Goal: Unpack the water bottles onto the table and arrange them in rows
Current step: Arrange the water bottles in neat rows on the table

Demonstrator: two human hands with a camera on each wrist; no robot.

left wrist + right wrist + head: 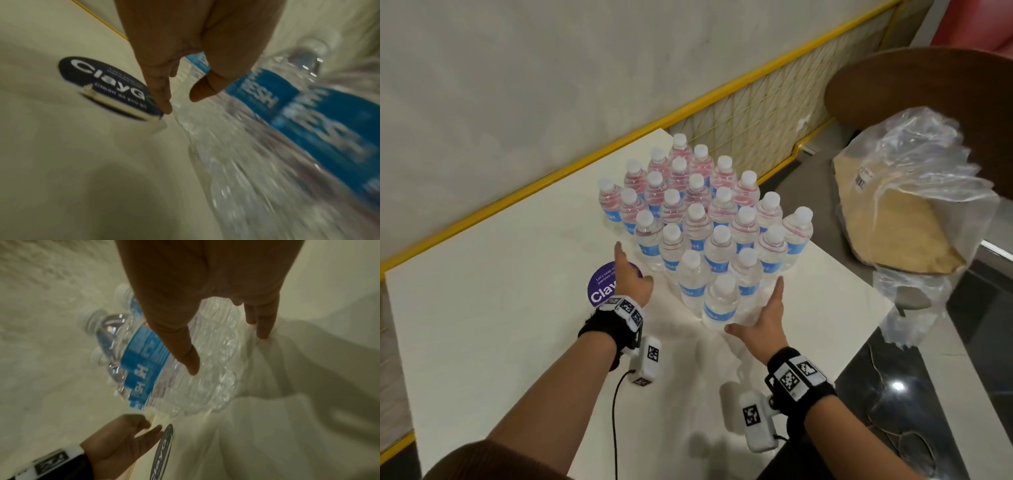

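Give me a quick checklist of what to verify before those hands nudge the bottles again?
1. Bottles all upright: ok.
2. Left hand free, fingers straight: ok.
3. Right hand free, open beside the nearest bottle: ok.
4. Rows straight: not ok, the near corner looks staggered.
5. Room on the table on the left side: ok.
6. Plastic wrap emptied of bottles: cannot tell.
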